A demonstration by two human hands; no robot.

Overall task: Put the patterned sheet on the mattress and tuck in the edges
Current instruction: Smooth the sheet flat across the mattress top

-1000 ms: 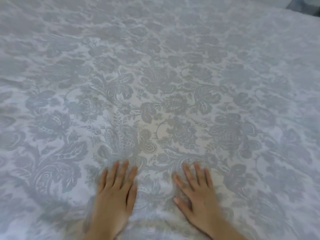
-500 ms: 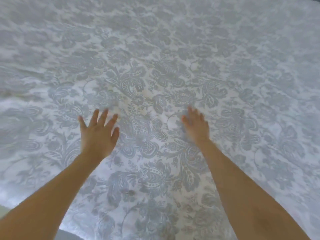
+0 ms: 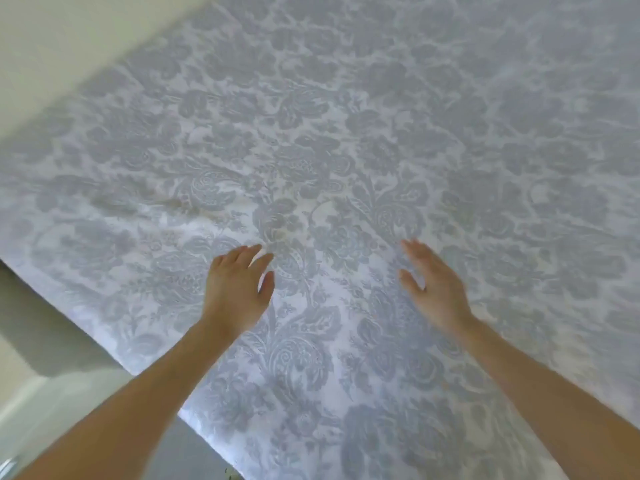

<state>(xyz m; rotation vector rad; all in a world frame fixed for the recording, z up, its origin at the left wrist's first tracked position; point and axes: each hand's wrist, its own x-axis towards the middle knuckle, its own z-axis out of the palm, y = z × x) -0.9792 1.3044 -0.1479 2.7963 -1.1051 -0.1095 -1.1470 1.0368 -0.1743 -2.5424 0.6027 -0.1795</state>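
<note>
Cream wall point(image 3: 52, 46) fills the upper left corner. The patterned sheet point(image 3: 381, 133), blue-grey florals on white, covers nearly everything else. The mattress is hidden beneath it.

The fingers point(image 3: 249, 252) of the left hand point(image 3: 239, 289) are straight and lightly fanned, thumb held out, gripping nothing. The right hand point(image 3: 440, 292) is the same: fingers extended and close together, thumb apart, palm down. Both hands lie flat at the sheet's surface, well apart from each other. Motion blur makes it impossible to tell whether they press the cloth or skim just above it. Behind them, both bare forearms point(image 3: 138, 393) reach in from the bottom corners.

Beyond the left fingertips a low ripple point(image 3: 180, 202) crosses the fabric. Elsewhere the cloth looks fairly flat. Its near edge point(image 3: 117, 348) runs diagonally above the pale floor point(image 3: 69, 403), and whether it is tucked under cannot be seen.

This looks like smoothing, with the sheet laid on and the tucking probably unfinished. The main risk is that flat palms pushing forward drag the whole sheet instead of just flattening it. That would pull the near edge up onto the top and leave too little overhang to tuck. Uneven pressure between the hands could skew the pattern or chase the ripple sideways instead of clearing it.

No brand, label or writing can be read anywhere.
</note>
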